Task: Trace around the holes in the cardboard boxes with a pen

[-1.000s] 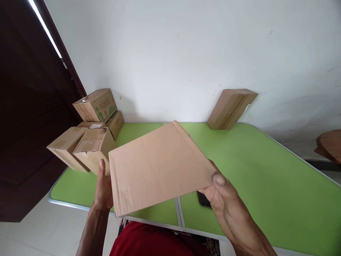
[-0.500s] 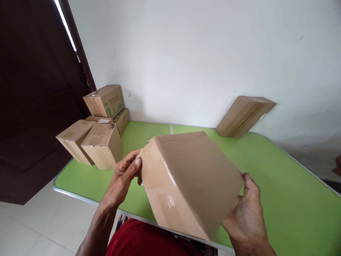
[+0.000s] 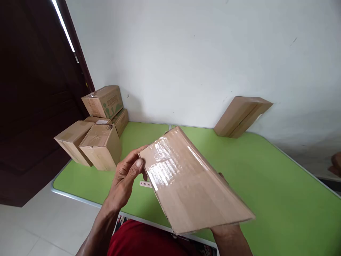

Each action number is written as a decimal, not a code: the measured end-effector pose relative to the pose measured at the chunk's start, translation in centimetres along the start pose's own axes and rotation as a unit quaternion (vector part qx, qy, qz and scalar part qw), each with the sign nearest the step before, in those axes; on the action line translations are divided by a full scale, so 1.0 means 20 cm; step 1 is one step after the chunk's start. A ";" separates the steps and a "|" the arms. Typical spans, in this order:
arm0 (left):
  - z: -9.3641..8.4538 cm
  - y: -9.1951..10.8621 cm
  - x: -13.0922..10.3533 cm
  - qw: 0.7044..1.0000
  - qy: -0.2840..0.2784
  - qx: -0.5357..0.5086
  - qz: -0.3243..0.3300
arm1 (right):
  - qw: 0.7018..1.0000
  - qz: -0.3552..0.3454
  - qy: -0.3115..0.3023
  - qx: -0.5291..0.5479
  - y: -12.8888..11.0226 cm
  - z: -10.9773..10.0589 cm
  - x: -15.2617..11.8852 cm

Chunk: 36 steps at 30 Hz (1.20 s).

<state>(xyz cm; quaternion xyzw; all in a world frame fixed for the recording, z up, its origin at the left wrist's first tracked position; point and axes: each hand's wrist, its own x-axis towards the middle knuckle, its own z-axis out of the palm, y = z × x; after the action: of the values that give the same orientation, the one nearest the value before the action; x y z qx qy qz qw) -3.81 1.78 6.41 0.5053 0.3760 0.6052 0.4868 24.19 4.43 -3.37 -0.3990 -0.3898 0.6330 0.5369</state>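
A brown cardboard box (image 3: 183,192) is held tilted above the green table, its taped end facing me and clear tape shining on it. My left hand (image 3: 128,174) grips its upper left corner, thumb on the near side and fingers behind. My right hand (image 3: 229,230) holds the box from beneath and behind on the right. Most of that hand is hidden by the cardboard; only the wrist side and a fingertip show. Below the box, near my left fingers, lies a pale strip (image 3: 145,184) with a row of small dark holes, partly covered.
Several cardboard boxes (image 3: 99,142) stand grouped on the table's left, one stacked on top. Another box (image 3: 242,117) leans against the white wall at the back right. The green table (image 3: 282,199) has a metal edge. A dark door (image 3: 34,99) stands left. Another person's hand (image 3: 335,164) shows far right.
The box has turned so its taped end faces me more fully. My right hand has moved left and under it, now mostly hidden. The pale strip has come into sight.
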 end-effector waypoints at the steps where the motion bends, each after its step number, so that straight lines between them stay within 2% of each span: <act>1: 0.00 -0.01 0.01 1.000 0.003 0.004 0.001 | 0.998 0.032 0.024 0.047 0.00 0.03 -0.02; 3: 0.00 -0.04 0.04 1.000 0.014 0.002 0.005 | 0.984 0.102 0.059 0.133 0.00 0.09 -0.04; 6: -0.01 -0.07 0.09 0.999 0.032 -0.011 0.012 | 0.970 0.157 0.051 0.178 -0.01 0.16 -0.05; 10: 0.00 -0.10 0.11 1.000 0.022 -0.014 0.010 | 0.975 0.128 0.055 0.171 -0.06 0.17 -0.05; 13: 0.00 -0.11 0.10 1.000 0.018 -0.014 -0.002 | 0.977 0.100 0.090 0.166 -0.10 0.16 -0.06; 19: 0.00 -0.13 0.06 1.000 0.011 -0.010 0.001 | 0.958 0.111 0.158 0.214 -0.15 0.18 -0.07; 21: 0.00 -0.13 0.05 1.000 0.010 -0.013 -0.004 | 0.953 0.112 0.156 0.233 -0.15 0.20 -0.07; 23: -0.01 -0.12 0.04 1.000 -0.002 -0.010 0.009 | 0.955 0.122 0.130 0.239 -0.16 0.21 -0.07; 28: -0.07 -0.07 0.05 0.998 -0.018 0.037 0.054 | 0.966 0.173 0.025 0.189 -0.16 0.20 -0.07; 31: -0.10 -0.05 0.09 0.998 -0.008 0.037 0.050 | 0.978 0.163 -0.040 0.121 -0.15 0.17 -0.08; 33: -0.10 -0.04 0.11 0.998 0.020 0.040 0.033 | 0.990 0.124 -0.027 0.059 -0.12 0.15 -0.08; 36: -0.07 -0.04 0.11 0.995 0.085 0.042 -0.005 | 0.996 0.052 0.073 -0.003 -0.09 0.13 -0.09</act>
<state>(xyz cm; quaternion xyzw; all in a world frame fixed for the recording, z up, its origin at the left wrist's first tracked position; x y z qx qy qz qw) -5.08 4.12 5.79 0.4698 0.4434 0.6277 0.4343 22.60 2.76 -0.53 -0.4655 -0.3297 0.6283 0.5289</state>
